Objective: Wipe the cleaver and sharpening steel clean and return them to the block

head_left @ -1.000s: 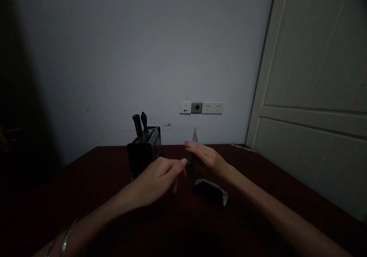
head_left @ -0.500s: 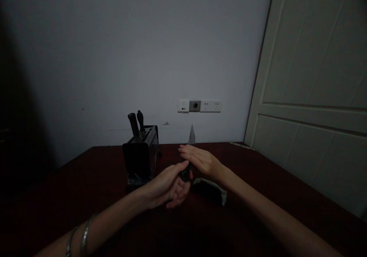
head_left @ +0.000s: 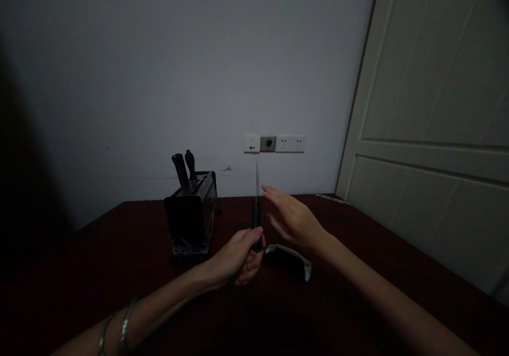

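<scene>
Across the dark red table [head_left: 131, 234], we note a black knife block [head_left: 184, 221] with two handles [head_left: 180, 170] showing. To its right, our left hand [head_left: 238, 255] grips a black-handled knife [head_left: 256, 215]; our right hand [head_left: 298, 221], open, hovers just beside the blade [head_left: 257, 181].

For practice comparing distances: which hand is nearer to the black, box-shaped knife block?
Left. The left hand, just right of the knife block, grips a dark-handled knife; the right hand is farther right, past the knife.
</scene>
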Tool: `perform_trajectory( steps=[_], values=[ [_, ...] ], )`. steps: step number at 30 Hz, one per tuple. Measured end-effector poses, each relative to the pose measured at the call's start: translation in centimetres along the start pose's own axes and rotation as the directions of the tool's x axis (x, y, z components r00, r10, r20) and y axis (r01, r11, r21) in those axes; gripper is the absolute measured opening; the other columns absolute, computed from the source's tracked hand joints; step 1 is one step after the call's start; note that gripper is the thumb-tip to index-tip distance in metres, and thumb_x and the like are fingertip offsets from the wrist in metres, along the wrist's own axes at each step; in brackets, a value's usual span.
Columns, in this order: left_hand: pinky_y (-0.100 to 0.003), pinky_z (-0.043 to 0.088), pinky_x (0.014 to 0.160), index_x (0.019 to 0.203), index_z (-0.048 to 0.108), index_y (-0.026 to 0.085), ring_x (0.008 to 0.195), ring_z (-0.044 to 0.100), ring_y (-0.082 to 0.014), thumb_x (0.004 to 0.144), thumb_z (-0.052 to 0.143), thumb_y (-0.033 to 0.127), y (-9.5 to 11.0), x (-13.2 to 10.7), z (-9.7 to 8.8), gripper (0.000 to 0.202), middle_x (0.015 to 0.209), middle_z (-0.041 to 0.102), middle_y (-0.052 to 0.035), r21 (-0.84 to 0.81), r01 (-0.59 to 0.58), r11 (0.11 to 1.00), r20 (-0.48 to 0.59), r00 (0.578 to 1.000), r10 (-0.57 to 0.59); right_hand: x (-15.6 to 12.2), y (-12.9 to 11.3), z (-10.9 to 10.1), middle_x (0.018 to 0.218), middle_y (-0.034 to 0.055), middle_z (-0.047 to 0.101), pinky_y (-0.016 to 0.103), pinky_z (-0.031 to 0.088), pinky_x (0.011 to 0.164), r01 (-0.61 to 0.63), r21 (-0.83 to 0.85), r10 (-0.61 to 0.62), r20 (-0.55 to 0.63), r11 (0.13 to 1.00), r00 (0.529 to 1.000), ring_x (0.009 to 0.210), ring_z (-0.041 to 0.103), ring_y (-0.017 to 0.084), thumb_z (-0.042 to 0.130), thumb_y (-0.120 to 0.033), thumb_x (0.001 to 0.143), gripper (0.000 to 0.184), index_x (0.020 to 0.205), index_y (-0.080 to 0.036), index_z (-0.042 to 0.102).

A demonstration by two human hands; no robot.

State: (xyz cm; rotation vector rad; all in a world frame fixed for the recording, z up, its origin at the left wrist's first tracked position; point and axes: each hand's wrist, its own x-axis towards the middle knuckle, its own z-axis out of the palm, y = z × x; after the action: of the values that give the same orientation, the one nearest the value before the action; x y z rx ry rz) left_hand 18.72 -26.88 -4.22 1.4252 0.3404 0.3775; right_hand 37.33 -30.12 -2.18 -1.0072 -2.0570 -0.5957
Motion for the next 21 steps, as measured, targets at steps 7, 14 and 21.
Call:
perform_trajectory(
  steps=[7, 14, 21],
  values=[
    [-0.013, 0.022, 0.024, 0.085, 0.037, 0.020, 0.024, 0.029, -0.0050, 0.082, 0.038, 0.058, -1.5, 0.9, 0.2, 0.038, 0.043, 0.038, 0.0114, 0.113, -0.095, 0.989, -0.045, 0.994, 0.101, -1.2, -0.6, 1.4, 0.082, 0.0142, 0.069, 0.041, 0.055, 0.072, -0.764, 0.611, 0.761, 0.388, 0.210, 0.519, 0.080, 0.067, 0.025, 0.040, -0.056, 0.082, 0.044, 0.073, -0.019, 0.061],
    [-0.014, 0.021, 0.023, 0.085, 0.039, 0.018, 0.025, 0.030, -0.0043, 0.081, 0.036, 0.062, -3.5, 1.5, 0.5, 0.044, 0.045, 0.039, 0.0108, 0.197, -0.057, 0.979, -0.125, 0.989, 0.083, -0.6, -2.2, 2.9, 0.077, 0.0147, 0.069, 0.021, 0.049, 0.050, -0.641, 0.610, 0.583, 0.757, -0.466, 0.296, 0.055, 0.062, 0.012, 0.041, -0.063, 0.079, 0.058, 0.077, -0.009, 0.061],
    [-0.014, 0.024, 0.023, 0.085, 0.037, 0.019, 0.026, 0.031, -0.0047, 0.082, 0.034, 0.060, -4.6, 1.5, 0.8, 0.041, 0.045, 0.035, 0.0119, 0.237, -0.016, 0.971, -0.096, 0.995, 0.040, 0.1, -2.7, 3.6, 0.090, 0.0206, 0.068, 0.033, 0.050, 0.074, -0.632, 0.601, 0.574, 0.767, -0.489, 0.285, 0.080, 0.066, 0.023, 0.043, -0.061, 0.080, 0.059, 0.085, -0.005, 0.063]
  ],
)
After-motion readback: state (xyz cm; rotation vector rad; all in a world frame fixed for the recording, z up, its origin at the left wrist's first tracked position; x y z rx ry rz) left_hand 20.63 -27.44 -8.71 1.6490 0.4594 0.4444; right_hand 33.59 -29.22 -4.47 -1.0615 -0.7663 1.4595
